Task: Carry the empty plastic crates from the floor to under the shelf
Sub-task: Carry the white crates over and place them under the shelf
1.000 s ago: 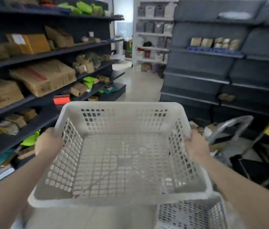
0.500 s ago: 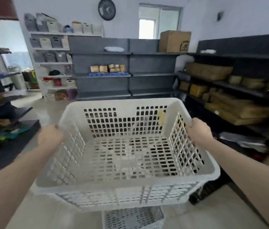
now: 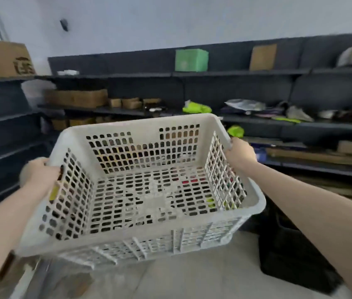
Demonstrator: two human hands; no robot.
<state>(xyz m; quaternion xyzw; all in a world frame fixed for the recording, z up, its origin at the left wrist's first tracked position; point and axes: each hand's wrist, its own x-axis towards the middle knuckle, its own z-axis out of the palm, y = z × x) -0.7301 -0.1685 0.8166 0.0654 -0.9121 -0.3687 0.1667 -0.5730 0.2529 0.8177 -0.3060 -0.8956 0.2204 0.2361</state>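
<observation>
An empty white plastic crate [image 3: 147,238] with perforated walls and floor hangs in the air in front of me, tilted a little down to the left. My left hand [image 3: 41,175] grips its left rim and my right hand [image 3: 238,154] grips its right rim. Behind it runs a dark grey shelf unit [image 3: 257,124] with several levels; the space below its lowest board is mostly hidden by the crate and my right arm.
Cardboard boxes [image 3: 75,98], a green box [image 3: 191,60] and neon-yellow packets [image 3: 196,108] lie on the shelves. A dark object [image 3: 289,255] stands on the floor at lower right. Another dark shelf [image 3: 0,134] sits to the left, with a large carton [image 3: 2,59] on top.
I have turned right with the crate held in both hands; the view swung from the aisle and back wall to the right-hand shelf. The second crate on the floor has left the view.
</observation>
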